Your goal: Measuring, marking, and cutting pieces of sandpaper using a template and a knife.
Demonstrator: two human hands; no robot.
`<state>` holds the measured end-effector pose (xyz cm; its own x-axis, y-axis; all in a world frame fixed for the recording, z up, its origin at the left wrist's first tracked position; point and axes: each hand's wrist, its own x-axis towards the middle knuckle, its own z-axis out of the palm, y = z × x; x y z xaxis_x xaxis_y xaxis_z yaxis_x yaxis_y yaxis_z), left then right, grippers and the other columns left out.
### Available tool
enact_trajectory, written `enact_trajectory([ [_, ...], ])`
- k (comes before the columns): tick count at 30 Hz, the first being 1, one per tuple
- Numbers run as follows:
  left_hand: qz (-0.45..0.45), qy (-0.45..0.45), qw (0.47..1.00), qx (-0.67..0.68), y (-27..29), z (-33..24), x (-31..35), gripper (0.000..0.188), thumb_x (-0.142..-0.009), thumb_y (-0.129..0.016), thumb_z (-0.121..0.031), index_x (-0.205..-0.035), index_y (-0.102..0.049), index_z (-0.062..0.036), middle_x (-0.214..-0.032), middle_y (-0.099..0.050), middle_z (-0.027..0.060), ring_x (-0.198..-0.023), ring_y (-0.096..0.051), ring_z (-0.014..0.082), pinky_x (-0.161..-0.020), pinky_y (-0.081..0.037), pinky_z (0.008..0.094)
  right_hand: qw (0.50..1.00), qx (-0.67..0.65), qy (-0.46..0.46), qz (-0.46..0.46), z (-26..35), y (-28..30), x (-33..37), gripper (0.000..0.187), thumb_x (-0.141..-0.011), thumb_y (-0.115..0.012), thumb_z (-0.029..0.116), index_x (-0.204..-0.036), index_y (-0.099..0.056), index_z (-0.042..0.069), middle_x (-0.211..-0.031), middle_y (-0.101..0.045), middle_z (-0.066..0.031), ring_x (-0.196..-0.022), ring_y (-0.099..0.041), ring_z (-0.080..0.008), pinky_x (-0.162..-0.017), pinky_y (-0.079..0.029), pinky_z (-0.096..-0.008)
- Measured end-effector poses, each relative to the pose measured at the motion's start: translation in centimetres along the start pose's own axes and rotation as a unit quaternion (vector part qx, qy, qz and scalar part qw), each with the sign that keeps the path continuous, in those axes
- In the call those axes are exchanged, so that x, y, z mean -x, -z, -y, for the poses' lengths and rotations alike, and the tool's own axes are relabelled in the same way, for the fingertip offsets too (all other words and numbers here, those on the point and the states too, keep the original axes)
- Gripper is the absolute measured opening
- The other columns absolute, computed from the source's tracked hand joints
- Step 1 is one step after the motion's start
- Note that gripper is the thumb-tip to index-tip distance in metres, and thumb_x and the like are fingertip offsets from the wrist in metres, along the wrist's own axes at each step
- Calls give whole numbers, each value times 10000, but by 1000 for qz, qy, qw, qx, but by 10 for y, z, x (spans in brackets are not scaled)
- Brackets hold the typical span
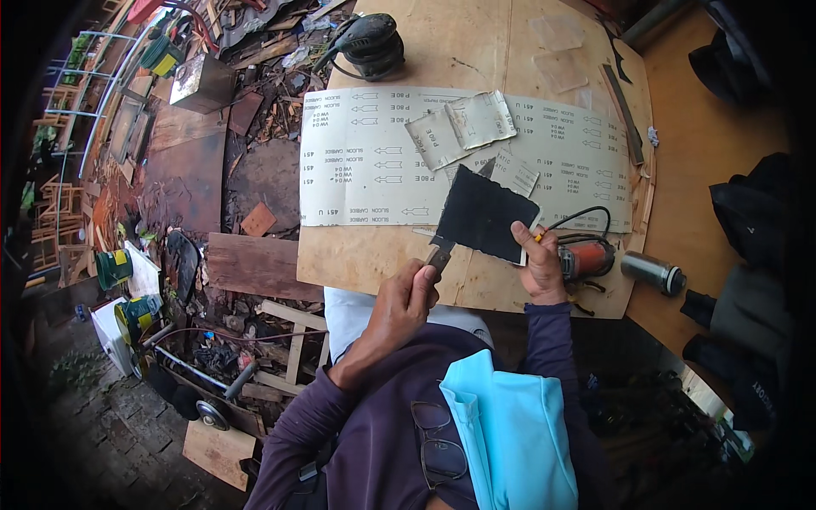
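Black abrasive sheet (486, 214): being held over the worktable (357, 259), being pinched at right edge by right hand (544, 265); being crossed behind by knife (439, 256) gripped in left hand (403, 299); probably needing even tension along the blade (487, 168).

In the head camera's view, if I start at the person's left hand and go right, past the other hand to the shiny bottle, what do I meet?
Left grip → knife handle → black sandpaper piece → right grip → red power tool → metal bottle.
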<state>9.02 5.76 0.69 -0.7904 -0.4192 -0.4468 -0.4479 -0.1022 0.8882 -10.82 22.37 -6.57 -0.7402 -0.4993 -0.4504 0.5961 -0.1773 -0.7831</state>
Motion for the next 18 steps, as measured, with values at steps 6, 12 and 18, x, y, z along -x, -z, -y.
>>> enact_trajectory([
  [6,-3,24,999,-34,14,7,10,364,-1151,-457,-298,-1012,-620,-3,-660,-528,-6,-579,-451,65,-541,-367,264,1000,27,0,6,4,40,-11,163,-958,-785,90,-844,-676,129,-818,-599,92,-753,-525,-7,-740,-463,-225],
  [12,-5,-1,999,-41,18,-1,-7,333,-1136,-496,-273,-962,-570,2,-624,-557,71,-551,-520,138,-530,-411,339,999,51,3,-2,-8,32,-9,143,-937,-801,79,-902,-673,131,-868,-587,93,-778,-512,-20,-731,-420,-216],
  [18,-252,-14,928,274,146,23,6,322,-1160,-419,-331,-1119,-560,-44,-761,-553,-7,-538,-473,58,-479,-427,236,990,108,-22,-92,56,114,4,219,-959,-780,193,-1131,-694,90,-998,-717,10,-868,-704,-76,-692,-587,-259],
])
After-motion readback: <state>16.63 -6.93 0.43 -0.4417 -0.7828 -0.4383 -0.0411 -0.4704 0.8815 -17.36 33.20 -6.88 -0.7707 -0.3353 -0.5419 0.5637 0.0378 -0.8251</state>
